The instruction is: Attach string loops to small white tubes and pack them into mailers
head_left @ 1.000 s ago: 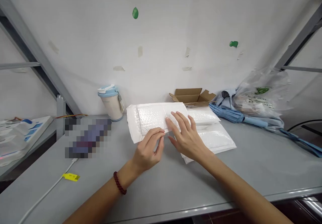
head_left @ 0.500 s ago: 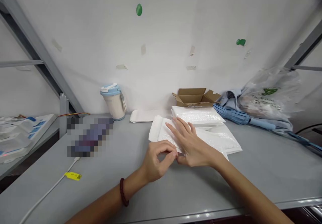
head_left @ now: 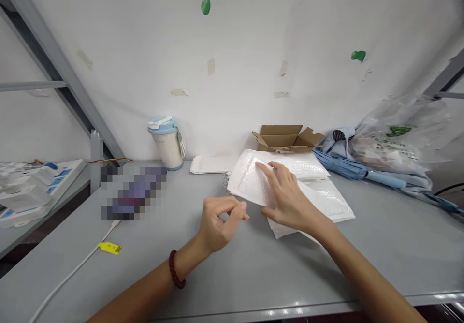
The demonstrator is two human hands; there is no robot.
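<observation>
My right hand (head_left: 286, 195) grips a white bubble mailer (head_left: 250, 180) between its thumb and fingers, with the mailer's left end tilted up off the table. My left hand (head_left: 222, 222) is closed in a pinch just in front of the mailer's near left edge. Whatever is between its fingertips, if anything, is too small to make out. Beneath and behind the held mailer lie more white bubble mailers (head_left: 337, 202), partly covered by it and by my right hand. Small wire rings (head_left: 225, 180) peek out at the mailer's left side.
Behind the mailers stands an open cardboard box (head_left: 281, 139). A blue folded umbrella (head_left: 342, 167) and a clear plastic bag (head_left: 391, 144) lie at right. To the left are a lidded cup (head_left: 168, 146), a flat white packet (head_left: 210, 164), a pixelated dark object (head_left: 136, 192) and a white cable (head_left: 68, 284).
My right hand has lifted the mailer's left end, uncovering the wire rings. My left hand has moved slightly left, away from my right hand, still pinched.
</observation>
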